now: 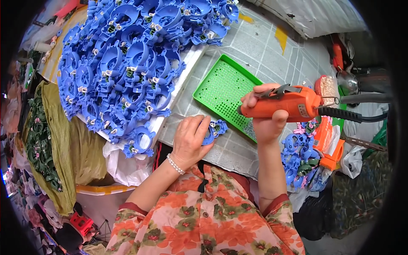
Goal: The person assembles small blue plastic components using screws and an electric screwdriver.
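My right hand [267,123] is wrapped round an orange electric screwdriver [276,105], which lies nearly level above a green perforated tray [207,80]. Its dark nose points left, over the tray, and a black cord leaves its right end. Small grey bits, perhaps screws [250,127], lie in the tray's near right corner. My left hand [191,137], with a beaded bracelet at the wrist, presses a small blue plastic part [216,131] on the grey worktop, just in front of the tray. The fingers hide much of that part.
A big heap of blue ring-shaped plastic parts [127,63] rests on a white board at the left. More blue pieces [293,159] and an orange box [332,155] lie at the right. An olive sack [59,127] holds dark green parts. A white bag [314,17] lies at the back.
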`<action>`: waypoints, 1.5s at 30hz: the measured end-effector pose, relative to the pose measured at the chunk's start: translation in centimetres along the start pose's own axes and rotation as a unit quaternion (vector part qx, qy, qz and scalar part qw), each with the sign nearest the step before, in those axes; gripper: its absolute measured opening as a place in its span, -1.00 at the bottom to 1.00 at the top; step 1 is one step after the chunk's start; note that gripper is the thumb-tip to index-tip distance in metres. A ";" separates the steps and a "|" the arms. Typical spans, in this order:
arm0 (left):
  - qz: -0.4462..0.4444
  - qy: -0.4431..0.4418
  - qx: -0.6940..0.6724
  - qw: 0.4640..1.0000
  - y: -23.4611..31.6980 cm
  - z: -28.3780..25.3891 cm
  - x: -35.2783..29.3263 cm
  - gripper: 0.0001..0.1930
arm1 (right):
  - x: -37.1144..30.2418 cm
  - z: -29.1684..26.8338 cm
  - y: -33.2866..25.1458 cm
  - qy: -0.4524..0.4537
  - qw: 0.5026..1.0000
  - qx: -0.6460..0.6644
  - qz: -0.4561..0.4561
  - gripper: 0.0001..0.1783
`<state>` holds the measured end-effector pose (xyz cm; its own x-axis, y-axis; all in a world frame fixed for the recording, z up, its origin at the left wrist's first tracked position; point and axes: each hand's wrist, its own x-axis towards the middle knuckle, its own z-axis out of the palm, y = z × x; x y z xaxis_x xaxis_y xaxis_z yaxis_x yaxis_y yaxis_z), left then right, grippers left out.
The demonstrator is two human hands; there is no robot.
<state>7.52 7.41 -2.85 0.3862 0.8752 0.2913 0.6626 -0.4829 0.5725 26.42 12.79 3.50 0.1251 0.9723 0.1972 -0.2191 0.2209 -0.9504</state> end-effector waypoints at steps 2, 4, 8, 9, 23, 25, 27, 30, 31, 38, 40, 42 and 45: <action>0.003 0.024 -0.010 1.000 0.0 0.3 0.2 -0.35 | 0.2 0.0 0.8 -0.011 0.999 0.032 -0.003 -0.09; 0.005 0.023 -0.011 1.000 0.0 0.6 0.3 -0.36 | 0.4 0.0 1.5 -0.005 1.000 0.030 -0.005 -0.10; 0.001 0.020 -0.025 0.999 0.3 0.1 0.5 -0.38 | 0.8 0.0 2.5 -0.002 0.999 0.032 -0.012 -0.12; 0.000 0.021 -0.026 0.999 0.4 -0.1 0.6 -0.38 | 0.8 -0.1 2.7 -0.002 1.000 0.029 -0.012 -0.12; -0.002 0.015 -0.049 0.999 0.4 -0.5 0.5 -0.38 | 0.6 -0.2 3.2 0.002 1.000 0.029 -0.010 -0.11; -0.001 0.014 -0.048 0.999 0.4 -0.5 0.6 -0.38 | 0.6 -0.2 3.3 0.004 0.999 0.031 -0.011 -0.11; -0.001 0.013 -0.047 0.999 0.3 -0.5 0.5 -0.39 | 0.6 -0.2 3.3 0.004 1.000 0.029 -0.008 -0.12; 0.002 0.012 -0.046 0.999 0.2 -0.5 0.5 -0.39 | 0.7 -0.3 3.4 -0.005 1.000 0.027 -0.002 -0.12; 0.003 0.014 -0.047 0.999 0.2 -0.5 0.5 -0.40 | 0.7 -0.3 3.4 -0.006 1.000 0.027 -0.001 -0.12; 0.009 0.021 -0.046 0.999 0.1 -0.3 0.4 -0.40 | 0.8 -0.1 3.2 0.002 1.000 0.020 -0.009 -0.13; 0.008 0.021 -0.048 0.999 0.1 -0.3 0.5 -0.41 | 0.8 0.0 3.0 0.004 1.000 0.016 -0.011 -0.12; 0.005 0.022 -0.050 0.999 0.1 -0.4 0.5 -0.42 | 0.6 0.1 2.8 0.014 0.999 0.022 -0.019 -0.11; 0.000 0.024 -0.056 0.998 0.1 -0.4 0.6 -0.44 | 0.5 0.1 1.9 0.002 0.999 0.024 -0.033 -0.09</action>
<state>7.50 7.88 -2.33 0.3530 0.8769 0.3261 0.5862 -0.4790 0.6534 25.96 13.75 1.79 0.1450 0.9554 0.2572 -0.2564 0.2873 -0.9229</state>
